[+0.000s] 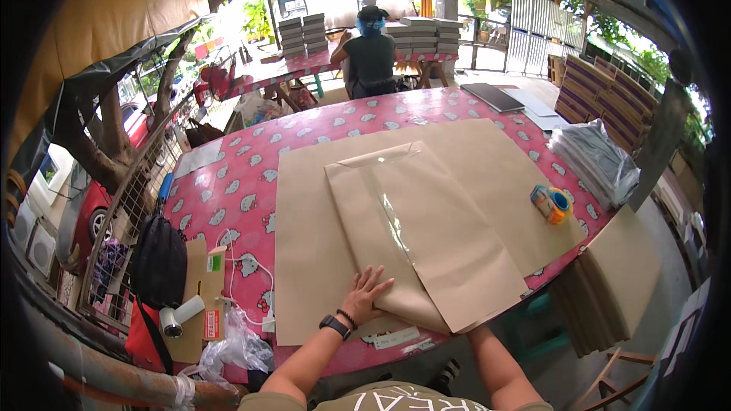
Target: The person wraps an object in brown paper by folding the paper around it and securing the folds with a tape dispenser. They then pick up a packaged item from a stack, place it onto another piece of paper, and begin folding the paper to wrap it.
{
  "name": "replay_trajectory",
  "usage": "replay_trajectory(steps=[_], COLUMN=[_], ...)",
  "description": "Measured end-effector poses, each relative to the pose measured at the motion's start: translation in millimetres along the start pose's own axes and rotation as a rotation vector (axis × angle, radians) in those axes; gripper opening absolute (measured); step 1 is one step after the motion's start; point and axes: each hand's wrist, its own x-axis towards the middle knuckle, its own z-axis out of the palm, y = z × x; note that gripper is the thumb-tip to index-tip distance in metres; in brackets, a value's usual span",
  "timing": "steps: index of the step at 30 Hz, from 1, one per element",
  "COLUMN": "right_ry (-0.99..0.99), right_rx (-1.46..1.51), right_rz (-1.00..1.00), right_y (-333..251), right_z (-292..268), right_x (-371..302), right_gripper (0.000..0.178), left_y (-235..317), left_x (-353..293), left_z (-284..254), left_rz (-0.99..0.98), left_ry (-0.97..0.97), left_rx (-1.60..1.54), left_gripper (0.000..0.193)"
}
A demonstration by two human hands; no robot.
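A brown paper parcel [396, 221] lies in front of me, with shiny clear tape along its middle seam and across its far end. Its near end is unsealed, with the paper there folded and lifted. My left hand [365, 294] presses on the parcel's near left edge with fingers spread. At the near right corner my right forearm [499, 369] reaches up to the parcel; that hand is hidden beneath the paper, so its fingers do not show. Under the parcel is a large flat brown sheet [304, 259]. A tape dispenser [552, 204] with an orange roll rests on this sheet at the right.
The table [221, 198] has a pink patterned cover. At its left are a black bag [160, 255], a white cable [268, 278] and crumpled plastic [237, 346]. Plastic-wrapped sheets [594, 160] and stacked cardboard [609, 281] stand right. A person [371, 57] sits beyond.
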Motion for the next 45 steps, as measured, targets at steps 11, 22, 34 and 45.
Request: replay_trajectory(steps=[11, 22, 34, 45], right_ry=[0.023, -0.042, -0.187, -0.213], right_rx=[0.493, 0.159, -0.137, -0.322], right_rz=[0.435, -0.126, -0.065, 0.035], right_y=[-66.7, -190.5, -209.4, -134.4], right_z=[-77.9, -7.5, 15.1, -60.9], right_x=[-101.0, -45.8, -43.2, -105.1], right_gripper=[0.018, 0.038, 0.067, 0.047], left_y=[-3.4, 6.5, 6.7, 18.0], left_x=[-12.4, -20.1, -22.5, -17.0], left_z=[2.2, 25.8, 31.6, 9.9], left_rz=[-0.215, -0.411, -0.437, -0.325], left_ry=[-0.004, 0.069, 0.081, 0.108], left_rx=[0.089, 0.194, 0.351, 0.236], left_gripper=[0.107, 0.112, 0.115, 0.103])
